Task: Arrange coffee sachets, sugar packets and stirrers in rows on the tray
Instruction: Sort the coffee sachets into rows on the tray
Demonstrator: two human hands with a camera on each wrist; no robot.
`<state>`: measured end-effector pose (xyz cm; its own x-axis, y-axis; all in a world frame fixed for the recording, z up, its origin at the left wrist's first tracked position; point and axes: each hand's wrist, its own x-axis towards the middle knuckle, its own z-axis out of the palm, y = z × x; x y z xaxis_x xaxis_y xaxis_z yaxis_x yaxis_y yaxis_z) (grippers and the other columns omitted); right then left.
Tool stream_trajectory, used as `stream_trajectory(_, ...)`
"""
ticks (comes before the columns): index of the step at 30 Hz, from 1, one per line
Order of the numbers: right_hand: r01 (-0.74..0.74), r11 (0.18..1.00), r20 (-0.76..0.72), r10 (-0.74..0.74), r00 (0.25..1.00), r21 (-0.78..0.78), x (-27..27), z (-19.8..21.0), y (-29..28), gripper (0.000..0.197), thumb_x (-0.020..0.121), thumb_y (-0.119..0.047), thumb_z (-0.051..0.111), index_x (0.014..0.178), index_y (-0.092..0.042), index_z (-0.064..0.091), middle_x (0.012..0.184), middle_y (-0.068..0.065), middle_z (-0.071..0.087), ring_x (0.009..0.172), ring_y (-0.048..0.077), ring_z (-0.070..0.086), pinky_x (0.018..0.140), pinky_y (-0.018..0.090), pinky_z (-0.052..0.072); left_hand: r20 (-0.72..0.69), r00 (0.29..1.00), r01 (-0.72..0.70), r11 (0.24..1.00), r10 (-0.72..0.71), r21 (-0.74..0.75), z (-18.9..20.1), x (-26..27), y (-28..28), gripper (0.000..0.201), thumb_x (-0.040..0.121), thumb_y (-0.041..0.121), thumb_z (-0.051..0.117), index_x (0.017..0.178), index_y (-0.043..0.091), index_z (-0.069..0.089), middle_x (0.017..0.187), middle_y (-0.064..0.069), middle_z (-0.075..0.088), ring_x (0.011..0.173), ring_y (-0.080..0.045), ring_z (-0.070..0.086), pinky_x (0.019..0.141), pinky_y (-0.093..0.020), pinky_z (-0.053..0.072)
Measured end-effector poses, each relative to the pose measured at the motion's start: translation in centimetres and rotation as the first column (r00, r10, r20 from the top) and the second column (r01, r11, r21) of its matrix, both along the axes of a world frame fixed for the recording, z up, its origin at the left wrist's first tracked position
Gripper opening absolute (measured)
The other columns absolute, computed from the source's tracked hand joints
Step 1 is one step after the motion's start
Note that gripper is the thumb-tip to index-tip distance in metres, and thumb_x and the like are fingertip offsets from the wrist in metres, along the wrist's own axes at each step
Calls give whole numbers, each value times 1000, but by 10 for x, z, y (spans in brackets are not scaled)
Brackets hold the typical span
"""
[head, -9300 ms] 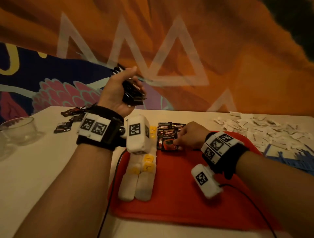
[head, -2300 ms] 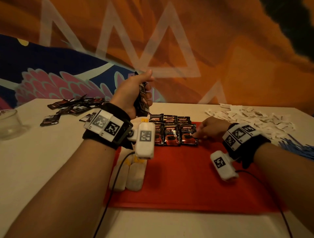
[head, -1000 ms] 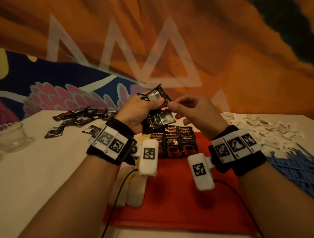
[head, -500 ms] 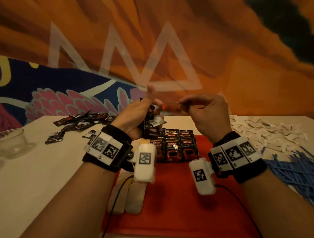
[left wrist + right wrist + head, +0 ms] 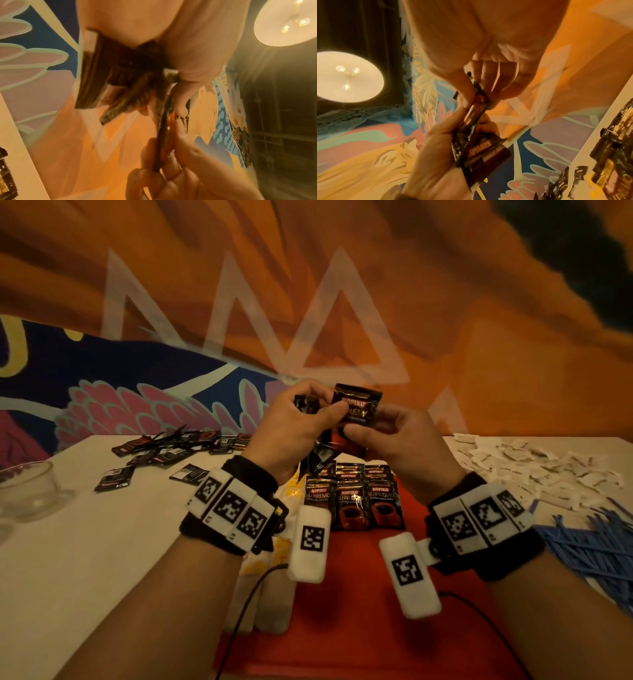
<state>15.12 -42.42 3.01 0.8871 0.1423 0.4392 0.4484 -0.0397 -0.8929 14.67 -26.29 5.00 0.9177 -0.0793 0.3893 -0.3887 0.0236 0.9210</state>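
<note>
Red tray (image 5: 346,604): coffee rows (image 5: 352,501) started at far edge; sugar (image 5: 534,467), stirrers (image 5: 596,542) untouched. Left hand (image 5: 291,433) gripping stack (image 5: 317,453), right hand (image 5: 404,440) pinching sachet (image 5: 356,414).

A pale table (image 5: 85,559) carries everything. A red tray (image 5: 346,621) lies in the middle near the front edge. At the far left there is a loose heap of dark coffee sachets (image 5: 171,445), and a clear glass bowl (image 5: 29,491) stands at the left edge. On the right lie a pile of white sugar packets (image 5: 534,467) and, nearer, a bundle of blue stirrers (image 5: 596,546).
</note>
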Motion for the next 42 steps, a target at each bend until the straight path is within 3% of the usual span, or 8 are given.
stream_trajectory(8,-15,987,57,24,998,-158,-5,13,-16,22,88,1,66,105,-13,70,86,-1,73,69,1,69,58,11,48,57,998,-26,998,23,51,5,-5,2,34,73,26,74,98,7,62,72,1,65,63,-15,62,65,-31,57)
stream_trajectory(13,95,929,184,-30,982,-356,-2,17,-21,23,88,-8,70,105,-23,75,97,-6,76,91,9,72,88,36,57,162,986,-88,966,50,241,7,-11,0,22,82,37,70,93,17,69,59,18,61,56,0,54,58,-18,44)
stream_trajectory(17,149,910,270,-42,962,-388,-7,16,-16,17,83,-12,77,94,-23,72,83,-15,72,73,-7,67,69,9,49,228,966,-186,942,123,280,6,-11,-7,22,98,20,60,86,5,69,52,15,55,50,3,49,53,-13,38)
stream_trajectory(22,261,879,388,-95,917,-400,-11,14,-11,15,75,-24,83,84,-33,75,74,-19,69,61,-3,55,55,13,39,-50,992,-104,978,115,180,3,-10,-5,36,104,29,49,80,6,64,51,9,58,44,-2,52,54,-24,40)
stream_trajectory(27,226,913,259,-140,956,-339,-10,13,-8,19,76,-21,82,74,-36,72,70,-20,68,65,-9,60,58,7,45,-37,991,-122,988,126,91,8,-12,-4,29,100,29,56,79,8,60,51,12,59,44,0,54,44,-17,42)
stream_trajectory(31,181,933,163,-135,977,-312,-9,12,-8,15,81,-17,78,76,-30,74,75,-19,71,71,-4,66,63,11,49,44,993,-121,967,114,226,11,-10,12,22,97,24,61,81,8,63,54,14,59,47,1,52,49,-15,42)
stream_trajectory(37,110,926,105,-77,991,-362,-13,8,1,15,82,-18,77,73,-29,73,75,-11,74,71,1,68,64,15,52,-168,981,-78,989,99,128,13,-9,15,28,99,32,58,78,14,63,64,3,64,58,-13,61,52,-26,48)
stream_trajectory(42,76,758,-102,-185,978,-648,2,-9,12,13,81,-22,80,81,-14,70,73,3,73,55,7,61,53,21,46,-202,953,-235,972,227,-19,18,3,40,29,97,41,59,82,17,63,68,4,47,61,-14,46,59,-30,41)
